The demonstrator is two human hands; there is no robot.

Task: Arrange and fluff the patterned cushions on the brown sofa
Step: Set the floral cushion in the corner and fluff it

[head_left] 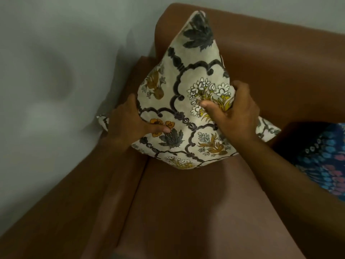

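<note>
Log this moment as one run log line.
left hand: gripping cushion | right hand: gripping cushion | cushion: on corner, sofa seat

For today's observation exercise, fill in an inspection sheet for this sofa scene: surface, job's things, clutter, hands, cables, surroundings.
Surface: brown sofa, smooth seat, armrest on the left, backrest behind.
Job's things: cream floral cushion stands on one corner in the sofa's corner, tip up against the backrest.
Clutter: blue patterned fabric at the right edge; whether it is a cushion cannot be told.
Hands: left hand grips the cushion's left side; right hand grips its right side, thumb pressed into the front.
Cables: nothing seen.
Surroundings: plain pale wall left and behind, with soft shadows.
</note>
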